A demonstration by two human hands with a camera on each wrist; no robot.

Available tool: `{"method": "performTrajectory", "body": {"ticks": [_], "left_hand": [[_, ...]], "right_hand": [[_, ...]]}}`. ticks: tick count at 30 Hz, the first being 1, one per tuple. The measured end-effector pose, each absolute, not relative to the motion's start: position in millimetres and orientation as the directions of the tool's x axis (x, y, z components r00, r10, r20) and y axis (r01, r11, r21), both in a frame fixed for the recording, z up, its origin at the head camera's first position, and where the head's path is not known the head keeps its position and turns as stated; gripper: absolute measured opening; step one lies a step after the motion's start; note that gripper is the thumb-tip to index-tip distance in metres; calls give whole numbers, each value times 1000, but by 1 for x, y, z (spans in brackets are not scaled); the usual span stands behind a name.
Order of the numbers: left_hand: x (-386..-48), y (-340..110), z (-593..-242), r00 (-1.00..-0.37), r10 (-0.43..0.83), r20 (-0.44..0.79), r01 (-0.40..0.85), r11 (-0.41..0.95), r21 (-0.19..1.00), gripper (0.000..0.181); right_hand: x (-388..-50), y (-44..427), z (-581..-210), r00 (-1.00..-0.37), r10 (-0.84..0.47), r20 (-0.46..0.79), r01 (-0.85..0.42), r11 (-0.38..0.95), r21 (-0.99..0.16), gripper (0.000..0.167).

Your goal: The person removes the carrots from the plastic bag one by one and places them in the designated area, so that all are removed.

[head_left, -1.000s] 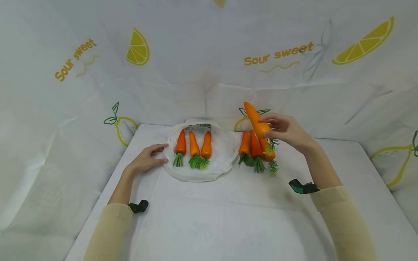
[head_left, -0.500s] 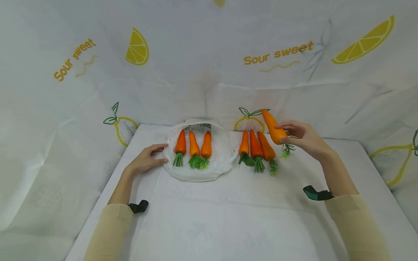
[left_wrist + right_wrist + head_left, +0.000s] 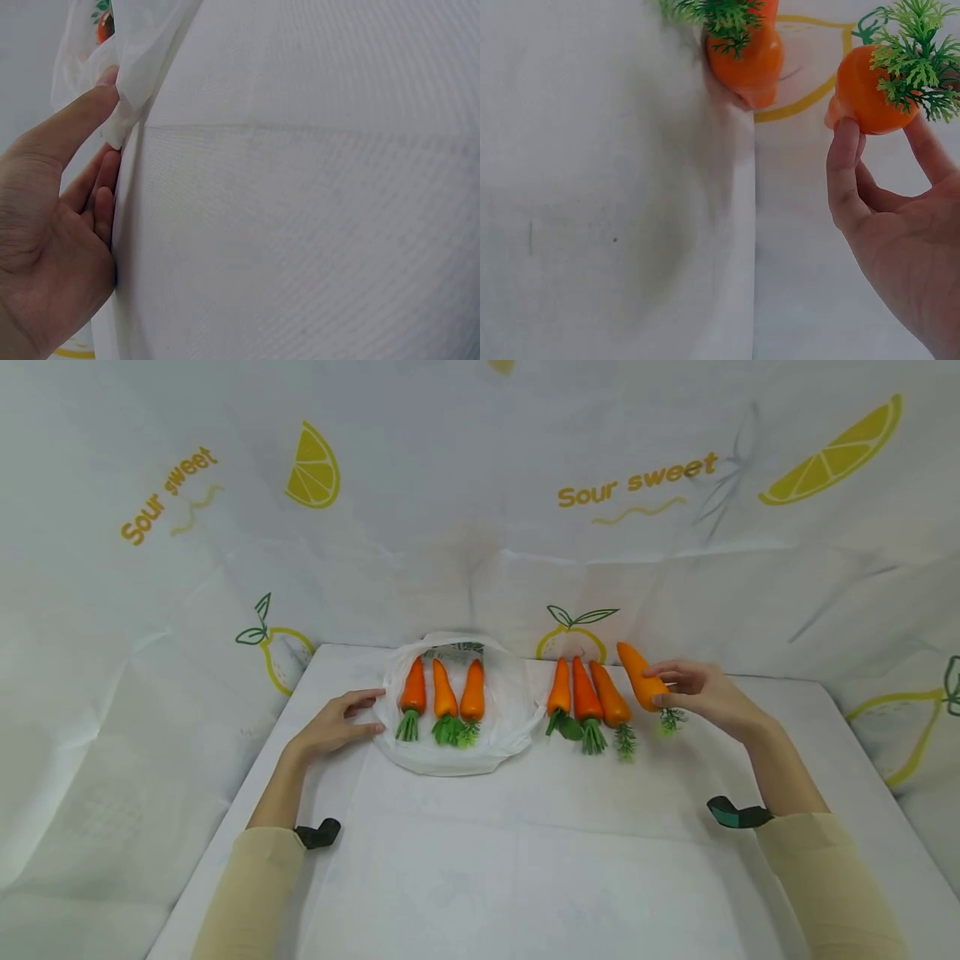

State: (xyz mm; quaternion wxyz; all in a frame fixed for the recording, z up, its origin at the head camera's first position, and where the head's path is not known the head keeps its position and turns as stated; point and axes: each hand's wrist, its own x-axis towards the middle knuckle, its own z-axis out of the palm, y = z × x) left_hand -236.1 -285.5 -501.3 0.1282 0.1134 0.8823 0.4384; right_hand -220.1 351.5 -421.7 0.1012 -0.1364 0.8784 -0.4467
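My right hand [image 3: 701, 693] pinches an orange carrot [image 3: 641, 677] between thumb and fingers. The carrot tilts with its tip up and to the left, and its feathery leaves hang below the fingers. In the right wrist view, the carrot's leafy end [image 3: 874, 90] faces the camera. My left hand [image 3: 341, 724] touches the left rim of a white plastic bag [image 3: 450, 762], thumb and fingertips apart. Three carrots, one of them a deep orange carrot [image 3: 413, 687], lie side by side in the bag mouth. The left wrist view shows the bag film [image 3: 146, 52] against the thumb.
Right of the bag, three carrots lie in a row: an orange carrot [image 3: 558, 687], a redder carrot [image 3: 587, 689] and a third carrot [image 3: 611, 693] with feathery leaves. A white cloth with lemon prints [image 3: 832, 456] rises behind the white table [image 3: 480, 877].
My right hand has moved right and then down, carrying its carrot from above the third carrot in the row to that carrot's right. My left hand and the bag have stayed put.
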Motion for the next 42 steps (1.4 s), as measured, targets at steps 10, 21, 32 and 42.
{"method": "performTrajectory", "body": {"ticks": [10,21,32,42], "left_hand": [[-236,-286,-501,-941,312,-129,84,586,806,70],[-235,-288,-502,-941,312,-129,80,578,812,70],[-237,-287,-503,-942,313,-123,89,585,806,70],[-238,-287,-504,-941,318,-113,99,581,808,69]], "right_hand": [[-230,356,-437,-937,-327,-121,-107,601,-792,42],[-240,361,-452,-927,-326,-187,-57,614,-787,45],[-242,361,-461,-918,-318,-238,-18,632,-775,52],[-242,360,-463,-921,-306,-242,-8,633,-774,53]]}}
